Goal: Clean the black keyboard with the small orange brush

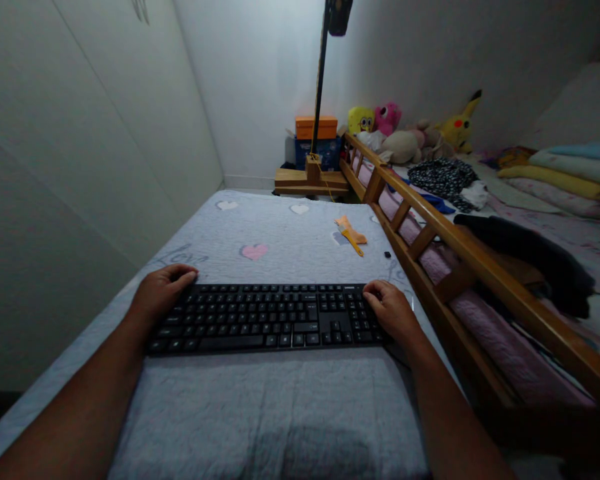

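Keyboard (260,319), blk rect plastic, held at ends btwn L hand (161,292) & R hand (393,310) over quilted cloth (270,400).

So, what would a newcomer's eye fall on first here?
Probably the black keyboard, lying on the light cover with the left hand and right hand at its ends. Next, the bright plush toys behind the wooden rail, back right, and the yellow-handled brush beyond the keyboard.

Left forearm (80,393), bare: slanting inward from lower left. Left hand (161,292): back upward, fingertips pointing right.
Right forearm (445,400), bare: slanting inward from lower right. Right hand (394,312): fingers curled, thumb near forefinger. Hands well apart.
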`<action>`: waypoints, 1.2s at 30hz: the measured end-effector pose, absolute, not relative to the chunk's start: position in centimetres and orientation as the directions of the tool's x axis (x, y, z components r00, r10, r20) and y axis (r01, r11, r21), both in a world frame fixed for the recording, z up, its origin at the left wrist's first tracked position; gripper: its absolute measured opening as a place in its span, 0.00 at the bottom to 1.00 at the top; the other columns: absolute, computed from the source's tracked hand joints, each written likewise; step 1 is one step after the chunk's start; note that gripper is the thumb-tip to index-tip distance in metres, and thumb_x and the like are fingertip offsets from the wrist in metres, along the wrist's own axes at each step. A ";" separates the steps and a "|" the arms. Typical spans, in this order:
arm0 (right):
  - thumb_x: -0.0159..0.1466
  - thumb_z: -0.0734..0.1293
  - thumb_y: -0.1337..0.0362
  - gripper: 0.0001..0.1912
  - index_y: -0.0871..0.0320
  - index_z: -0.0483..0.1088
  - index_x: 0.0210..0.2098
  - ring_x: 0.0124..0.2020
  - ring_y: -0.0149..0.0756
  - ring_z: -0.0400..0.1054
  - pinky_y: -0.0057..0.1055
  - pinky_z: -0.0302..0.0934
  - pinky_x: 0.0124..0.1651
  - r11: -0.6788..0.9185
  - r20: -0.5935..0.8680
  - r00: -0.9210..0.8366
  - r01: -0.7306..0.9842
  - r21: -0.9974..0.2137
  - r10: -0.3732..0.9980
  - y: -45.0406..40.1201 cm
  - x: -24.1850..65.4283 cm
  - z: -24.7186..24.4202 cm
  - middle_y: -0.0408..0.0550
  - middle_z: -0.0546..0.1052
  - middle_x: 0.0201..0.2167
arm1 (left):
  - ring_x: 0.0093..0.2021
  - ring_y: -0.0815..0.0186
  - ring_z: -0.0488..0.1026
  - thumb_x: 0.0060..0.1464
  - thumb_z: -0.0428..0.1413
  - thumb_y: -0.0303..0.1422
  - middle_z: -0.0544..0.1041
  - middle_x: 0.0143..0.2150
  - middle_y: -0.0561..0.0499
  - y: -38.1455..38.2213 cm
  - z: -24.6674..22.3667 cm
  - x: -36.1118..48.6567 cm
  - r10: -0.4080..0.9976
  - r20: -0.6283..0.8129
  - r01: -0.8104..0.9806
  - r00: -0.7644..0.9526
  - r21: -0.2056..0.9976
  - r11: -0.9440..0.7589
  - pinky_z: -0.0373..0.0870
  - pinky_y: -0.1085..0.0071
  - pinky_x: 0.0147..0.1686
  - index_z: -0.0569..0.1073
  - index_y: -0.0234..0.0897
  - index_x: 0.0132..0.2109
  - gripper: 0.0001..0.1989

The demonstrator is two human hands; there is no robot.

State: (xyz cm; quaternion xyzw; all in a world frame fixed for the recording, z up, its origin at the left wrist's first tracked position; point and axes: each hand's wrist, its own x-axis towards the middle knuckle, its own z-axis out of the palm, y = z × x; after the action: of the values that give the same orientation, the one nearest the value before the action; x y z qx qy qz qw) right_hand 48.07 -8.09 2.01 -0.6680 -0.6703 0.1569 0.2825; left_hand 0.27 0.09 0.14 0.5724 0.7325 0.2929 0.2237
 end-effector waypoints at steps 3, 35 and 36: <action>0.63 0.62 0.65 0.07 0.54 0.71 0.30 0.40 0.42 0.71 0.36 0.60 0.47 0.076 0.187 0.039 0.820 -0.567 0.982 -8.1 48.2 1.9 0.49 0.78 0.33 | 0.43 0.54 0.77 0.42 0.56 0.52 0.82 0.41 0.46 0.1 0.3 0.4 0.970 0.015 0.712 -0.242 0.682 0.167 0.71 0.63 0.48 0.79 0.37 0.40 0.26; 0.59 0.64 0.55 0.12 0.55 0.73 0.31 0.33 0.40 0.69 0.34 0.60 0.39 -0.037 0.118 0.200 0.637 -0.770 0.973 -8.7 48.7 2.5 0.46 0.77 0.29 | 0.45 0.52 0.77 0.40 0.54 0.53 0.82 0.42 0.46 -0.2 0.7 0.7 0.969 0.010 0.714 -0.245 0.679 0.173 0.70 0.62 0.50 0.78 0.38 0.40 0.26; 0.59 0.64 0.54 0.12 0.55 0.73 0.30 0.33 0.41 0.69 0.34 0.60 0.39 -0.038 0.117 0.198 0.640 -0.767 0.973 -8.6 48.8 2.5 0.47 0.77 0.29 | 0.45 0.52 0.77 0.40 0.54 0.53 0.82 0.42 0.46 -0.2 0.6 0.7 0.969 0.012 0.713 -0.246 0.680 0.173 0.70 0.62 0.50 0.78 0.38 0.40 0.26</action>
State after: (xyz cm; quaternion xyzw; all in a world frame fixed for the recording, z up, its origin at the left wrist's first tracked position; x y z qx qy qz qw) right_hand 48.76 -8.62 2.47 -0.6830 -0.5906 0.2287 0.3638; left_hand 0.66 -0.16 0.64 0.5733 0.7335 0.2914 0.2198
